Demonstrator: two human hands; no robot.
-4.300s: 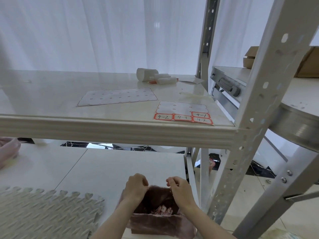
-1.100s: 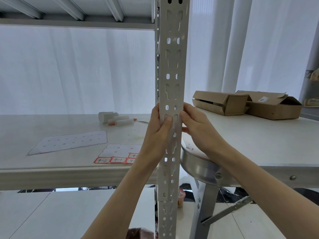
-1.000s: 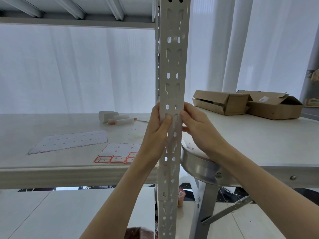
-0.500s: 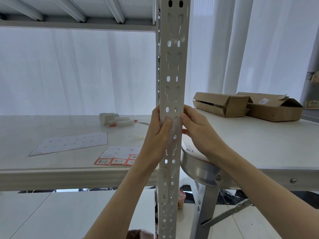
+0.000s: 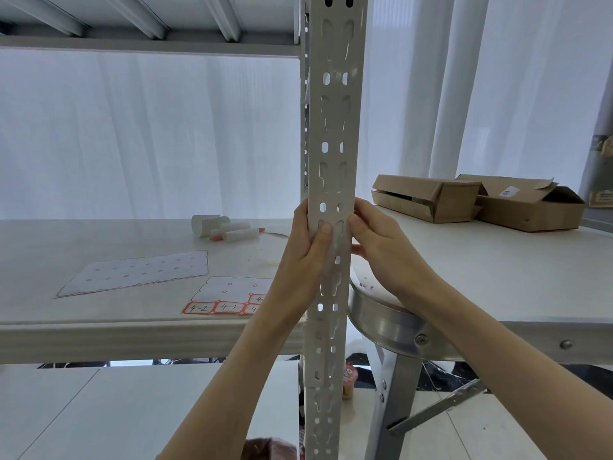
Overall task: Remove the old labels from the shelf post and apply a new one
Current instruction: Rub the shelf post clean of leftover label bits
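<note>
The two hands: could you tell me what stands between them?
The shelf post stands between the left hand and the right hand, in the head view.

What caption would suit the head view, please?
Left hand and right hand hold the perforated shelf post; label sheet on shelf.

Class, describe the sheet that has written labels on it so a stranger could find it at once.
On the white shelf board left of the perforated shelf post lie two sticker sheets. Take the label sheet nearest the front edge, by the left hand. Unlike the stripped sheet farther left, it bears red-bordered labels marked 4-2 and 4-1.
</note>
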